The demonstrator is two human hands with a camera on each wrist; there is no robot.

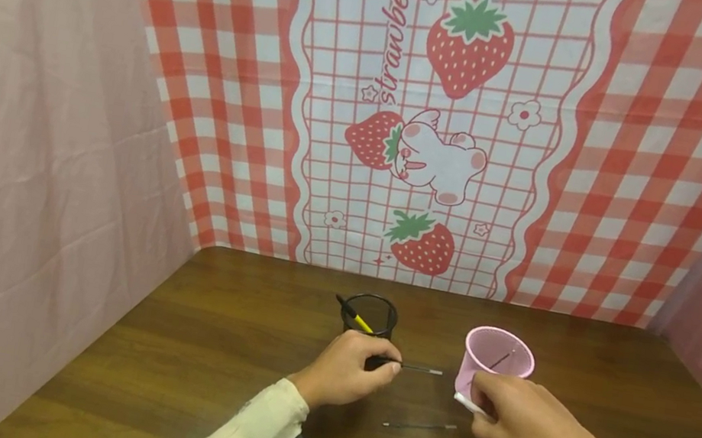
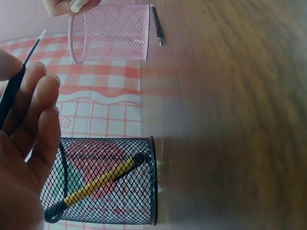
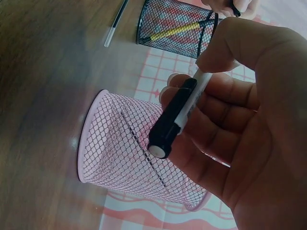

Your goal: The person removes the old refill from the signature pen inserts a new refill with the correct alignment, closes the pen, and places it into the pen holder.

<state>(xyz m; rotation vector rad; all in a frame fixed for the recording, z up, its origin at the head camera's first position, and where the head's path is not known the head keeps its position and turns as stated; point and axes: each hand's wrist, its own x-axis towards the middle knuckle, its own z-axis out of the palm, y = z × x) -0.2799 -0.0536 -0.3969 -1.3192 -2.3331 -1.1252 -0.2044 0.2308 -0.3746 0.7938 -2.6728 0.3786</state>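
My left hand [image 1: 347, 369] pinches a thin dark pen refill [image 1: 423, 370] between thumb and fingers; its pale end points right. In the left wrist view the refill's near part looks thick and black. My right hand [image 1: 533, 424] grips a white pen with a black end and clip [image 3: 175, 117], in front of the pink mesh pen cup [image 1: 468, 359]. A thin dark stick [image 3: 144, 151] leans inside that cup. Another pen refill [image 1: 421, 426] lies on the table between the hands. Behind my left hand stands the black mesh pen cup [image 1: 395, 323], holding a yellow-and-black pen [image 1: 362, 321].
Both cups stand upright on the brown wooden table [image 1: 176, 345]. A red-and-white checked strawberry cloth [image 1: 622, 179] hangs along the back edge. Pale pink cloth [image 1: 54, 161] hangs at the left side and more at the right.
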